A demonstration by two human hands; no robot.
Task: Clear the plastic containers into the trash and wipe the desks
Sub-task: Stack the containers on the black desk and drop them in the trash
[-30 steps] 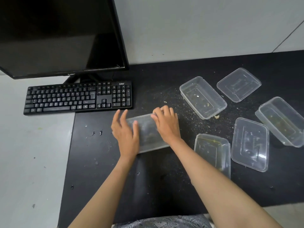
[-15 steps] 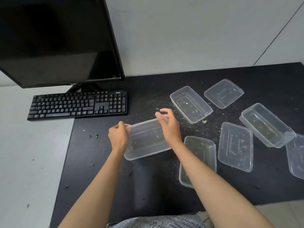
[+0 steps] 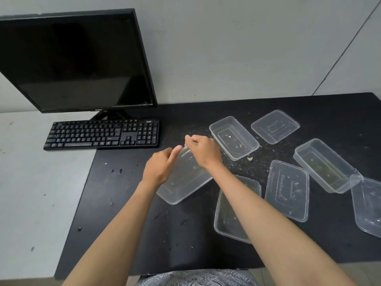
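A clear plastic container [image 3: 183,182] is tilted above the black desk [image 3: 127,234], its far end raised. My left hand [image 3: 159,167] grips its left side and my right hand [image 3: 203,150] grips its far rim. Several more clear containers and lids lie to the right: an open container [image 3: 234,138], a lid [image 3: 275,126], a second lid [image 3: 287,189], a deeper container [image 3: 325,165], a container [image 3: 228,219] partly under my right forearm, and one [image 3: 369,205] cut off by the right edge. Crumbs are scattered on the desk around them.
A black keyboard [image 3: 102,134] and a dark monitor [image 3: 72,60] stand at the left, straddling the black desk and a white desk [image 3: 31,193]. A grey wall [image 3: 226,48] runs behind. Small stains dot both desks. A patterned garment [image 3: 195,278] shows at the bottom edge.
Both hands went from lying flat on the container to gripping its ends, then lifted and tilted it. The view has shifted up and left.
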